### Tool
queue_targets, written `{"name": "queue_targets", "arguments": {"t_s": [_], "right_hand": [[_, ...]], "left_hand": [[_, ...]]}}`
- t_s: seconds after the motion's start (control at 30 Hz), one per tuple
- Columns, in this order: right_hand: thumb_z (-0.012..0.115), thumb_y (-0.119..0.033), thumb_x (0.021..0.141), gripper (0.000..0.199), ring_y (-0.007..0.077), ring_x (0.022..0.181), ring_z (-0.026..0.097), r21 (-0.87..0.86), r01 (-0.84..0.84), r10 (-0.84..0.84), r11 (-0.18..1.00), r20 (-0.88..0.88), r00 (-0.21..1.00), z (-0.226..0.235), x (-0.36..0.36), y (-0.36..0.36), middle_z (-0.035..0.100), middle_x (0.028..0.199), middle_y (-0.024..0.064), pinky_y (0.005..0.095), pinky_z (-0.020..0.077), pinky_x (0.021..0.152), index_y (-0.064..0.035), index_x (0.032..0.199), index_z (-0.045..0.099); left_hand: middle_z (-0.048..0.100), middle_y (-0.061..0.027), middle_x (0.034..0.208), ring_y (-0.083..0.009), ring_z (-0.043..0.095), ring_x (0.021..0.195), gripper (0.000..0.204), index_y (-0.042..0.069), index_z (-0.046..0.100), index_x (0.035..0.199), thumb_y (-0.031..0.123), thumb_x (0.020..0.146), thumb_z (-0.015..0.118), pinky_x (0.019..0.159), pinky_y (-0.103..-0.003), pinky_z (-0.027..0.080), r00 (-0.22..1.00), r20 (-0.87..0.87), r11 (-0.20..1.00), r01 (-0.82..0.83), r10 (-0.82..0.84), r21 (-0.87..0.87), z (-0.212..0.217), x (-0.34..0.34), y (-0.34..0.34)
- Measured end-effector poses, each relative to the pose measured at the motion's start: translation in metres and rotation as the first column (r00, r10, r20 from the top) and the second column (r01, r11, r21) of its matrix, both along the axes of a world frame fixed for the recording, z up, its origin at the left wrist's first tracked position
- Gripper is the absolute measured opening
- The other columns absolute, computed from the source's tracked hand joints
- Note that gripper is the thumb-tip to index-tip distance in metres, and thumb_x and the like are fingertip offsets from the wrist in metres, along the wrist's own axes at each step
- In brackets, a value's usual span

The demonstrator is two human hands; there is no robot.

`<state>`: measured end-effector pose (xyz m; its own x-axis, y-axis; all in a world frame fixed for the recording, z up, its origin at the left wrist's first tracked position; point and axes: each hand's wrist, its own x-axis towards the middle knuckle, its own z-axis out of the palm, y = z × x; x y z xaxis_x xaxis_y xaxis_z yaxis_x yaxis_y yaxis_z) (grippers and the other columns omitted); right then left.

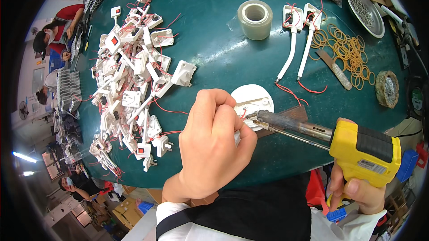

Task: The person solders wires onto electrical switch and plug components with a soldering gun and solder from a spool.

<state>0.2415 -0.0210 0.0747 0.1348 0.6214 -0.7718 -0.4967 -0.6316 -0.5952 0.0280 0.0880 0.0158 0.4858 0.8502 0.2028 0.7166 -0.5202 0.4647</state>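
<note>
In my right hand (357, 192) is a yellow and black soldering gun (366, 147), gripped by its handle. Its metal barrel points left, and the tip meets the inside of a round white plastic base (254, 96). A short red wire (243, 113) shows beside the tip. My left hand (216, 140) is closed at the base's left edge, thumb and fingers pinched near the wire; what they hold is mostly hidden. A bit of white plastic peeks out below the fingers. Under the base lies a dark brown strip (295, 113).
A heap of white switch-and-plug pieces (132, 98) with red wires covers the left. Clear tape (255, 20), two white wired stems (289, 55), rubber bands (346, 51), a metal dish (365, 12) and a small round pot (387, 89) lie beyond. Other people sit far left.
</note>
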Motion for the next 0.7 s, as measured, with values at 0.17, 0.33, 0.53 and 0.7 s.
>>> {"name": "queue_targets", "arguments": {"t_s": [0.17, 0.33, 0.53, 0.7], "right_hand": [[0.077, -0.021, 0.066, 0.073, 0.0185, 0.051, 0.057, -0.008, -0.017, 0.017, 1.000, -0.009, 1.000, 0.000, 0.003, -0.002, 0.059, 0.071, 0.0161, 0.0299, 0.0521, 0.040, 0.0077, 0.125, 0.044], [0.077, -0.021, 0.065, 0.073, 0.0173, 0.047, 0.055, 0.011, -0.034, 0.034, 0.999, -0.003, 0.999, -0.001, 0.003, -0.003, 0.059, 0.069, 0.0151, 0.0274, 0.0461, 0.036, 0.0074, 0.124, 0.045], [0.077, -0.022, 0.064, 0.073, 0.0166, 0.038, 0.050, -0.037, 0.008, -0.007, 0.999, 0.011, 1.000, 0.001, 0.000, -0.001, 0.058, 0.065, 0.0145, 0.0254, 0.0406, 0.034, 0.0080, 0.123, 0.047], [0.077, -0.021, 0.065, 0.066, 0.0169, 0.038, 0.050, -0.003, 0.017, -0.017, 1.000, 0.034, 0.999, 0.005, 0.000, -0.001, 0.058, 0.064, 0.0141, 0.0251, 0.0392, 0.034, 0.0081, 0.118, 0.051]], "left_hand": [[0.052, -0.0088, 0.092, -0.0232, 0.056, 0.068, 0.018, 0.002, 0.050, 0.070, -0.003, 0.061, 0.065, 0.053, -0.032, 0.047, 1.000, -0.002, 1.000, 0.026, -0.026, 0.000, 0.003, -0.001, 0.001], [0.053, -0.0082, 0.093, -0.0210, 0.058, 0.064, 0.016, 0.001, 0.055, 0.077, -0.003, 0.067, 0.067, 0.052, -0.030, 0.048, 0.991, -0.011, 0.990, 0.135, -0.136, -0.046, 0.008, -0.008, 0.006], [0.053, -0.0091, 0.091, -0.0226, 0.059, 0.068, 0.016, -0.001, 0.057, 0.082, -0.004, 0.070, 0.066, 0.056, -0.031, 0.051, 0.960, -0.039, 0.961, 0.278, -0.278, -0.005, 0.010, -0.014, 0.013], [0.051, -0.0093, 0.088, -0.0231, 0.059, 0.071, 0.016, -0.002, 0.056, 0.083, -0.004, 0.070, 0.065, 0.058, -0.031, 0.051, 0.933, -0.058, 0.934, 0.356, -0.355, 0.011, 0.010, -0.014, 0.021]]}}
